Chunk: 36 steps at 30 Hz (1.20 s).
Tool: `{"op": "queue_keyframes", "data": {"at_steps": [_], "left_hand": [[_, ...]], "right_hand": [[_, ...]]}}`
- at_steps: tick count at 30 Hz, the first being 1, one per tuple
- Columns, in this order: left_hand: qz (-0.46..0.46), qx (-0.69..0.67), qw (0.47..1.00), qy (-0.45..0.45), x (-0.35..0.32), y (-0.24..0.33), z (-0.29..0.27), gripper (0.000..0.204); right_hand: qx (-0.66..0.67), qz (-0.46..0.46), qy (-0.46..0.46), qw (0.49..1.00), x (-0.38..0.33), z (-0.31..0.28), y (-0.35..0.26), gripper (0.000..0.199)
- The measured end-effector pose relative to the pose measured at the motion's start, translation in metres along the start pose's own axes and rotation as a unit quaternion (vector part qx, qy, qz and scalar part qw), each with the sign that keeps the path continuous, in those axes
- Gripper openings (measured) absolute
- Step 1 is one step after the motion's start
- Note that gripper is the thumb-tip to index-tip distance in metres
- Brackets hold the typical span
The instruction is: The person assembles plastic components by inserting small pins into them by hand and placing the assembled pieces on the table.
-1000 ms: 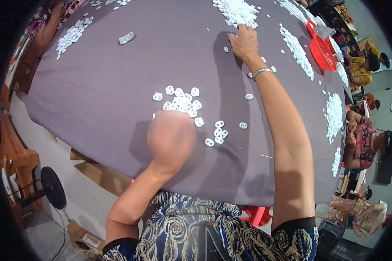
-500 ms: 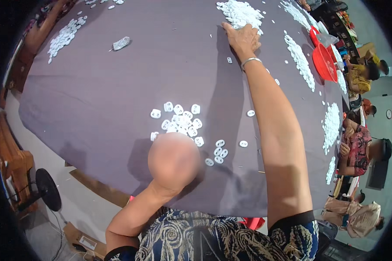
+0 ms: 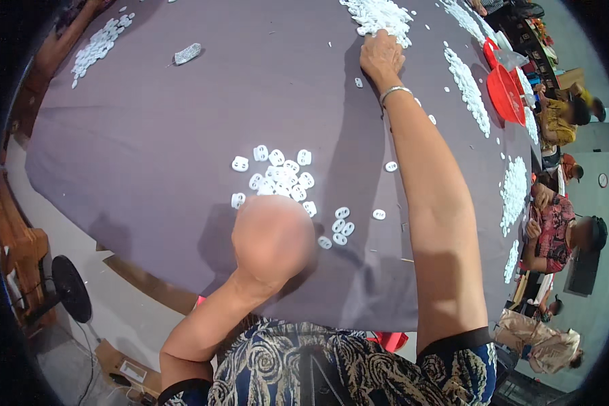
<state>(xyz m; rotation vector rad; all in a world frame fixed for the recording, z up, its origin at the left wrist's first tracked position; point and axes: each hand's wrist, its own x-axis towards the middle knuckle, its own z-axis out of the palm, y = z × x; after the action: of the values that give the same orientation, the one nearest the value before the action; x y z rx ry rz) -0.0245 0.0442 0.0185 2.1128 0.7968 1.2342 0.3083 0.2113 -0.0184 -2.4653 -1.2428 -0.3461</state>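
Observation:
My right hand [image 3: 384, 57] reaches far forward, a bracelet [image 3: 395, 93] on its wrist. Its fingers are drawn together and bent down at the near edge of a big pile of small white plastic pieces [image 3: 375, 15]; what they hold, if anything, is hidden. A blur covers my left hand [image 3: 273, 237] near the table's front edge, so its fingers do not show. Just beyond it lies a loose cluster of white oval two-hole pieces [image 3: 284, 177], like cord locks. To its right sits a smaller group of the same ovals [image 3: 340, 229].
Purple-grey cloth covers the table [image 3: 183, 128]. More white piles lie at far left [image 3: 101, 44] and along the right [image 3: 468, 91], near a red basin [image 3: 504, 95]. A silvery-grey object [image 3: 187, 53] rests at far left. People sit at right; a black fan [image 3: 72, 289] stands at left.
My right hand's fingers, spread beside the pile before, have drawn together against its near edge. My left hand stays in about the same place. The view has shifted slightly.

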Motion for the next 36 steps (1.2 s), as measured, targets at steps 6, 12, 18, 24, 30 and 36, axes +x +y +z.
{"op": "queue_keyframes", "data": {"at_steps": [6, 12, 18, 24, 30, 36], "left_hand": [[0.015, -0.01, 1.0, 0.012, -0.004, -0.002, 0.001, 0.018], [0.023, -0.001, 1.0, 0.02, -0.005, -0.008, 0.008, 0.013], [0.037, 0.004, 0.999, 0.036, -0.006, -0.013, 0.012, 0.013], [0.041, 0.009, 0.999, 0.033, -0.008, -0.012, 0.012, 0.011], [0.006, -0.024, 1.0, 0.006, -0.012, 0.001, 0.014, 0.011], [-0.016, 0.03, 0.974, -0.224, -0.02, 0.031, 0.004, 0.032]], "right_hand": [[0.04, -0.125, -0.036, 0.991, -0.061, -0.024, 0.0, 0.026], [0.068, -0.227, -0.063, 0.97, -0.135, -0.062, 0.011, 0.022], [0.088, -0.271, -0.126, 0.95, -0.202, -0.114, 0.012, 0.02], [0.172, -0.288, -0.289, 0.897, -0.235, -0.158, 0.024, 0.019], [0.483, -0.035, -0.181, 0.856, -0.216, -0.164, 0.063, 0.031], [0.569, 0.088, -0.175, 0.799, -0.25, -0.188, 0.085, 0.028]]}}
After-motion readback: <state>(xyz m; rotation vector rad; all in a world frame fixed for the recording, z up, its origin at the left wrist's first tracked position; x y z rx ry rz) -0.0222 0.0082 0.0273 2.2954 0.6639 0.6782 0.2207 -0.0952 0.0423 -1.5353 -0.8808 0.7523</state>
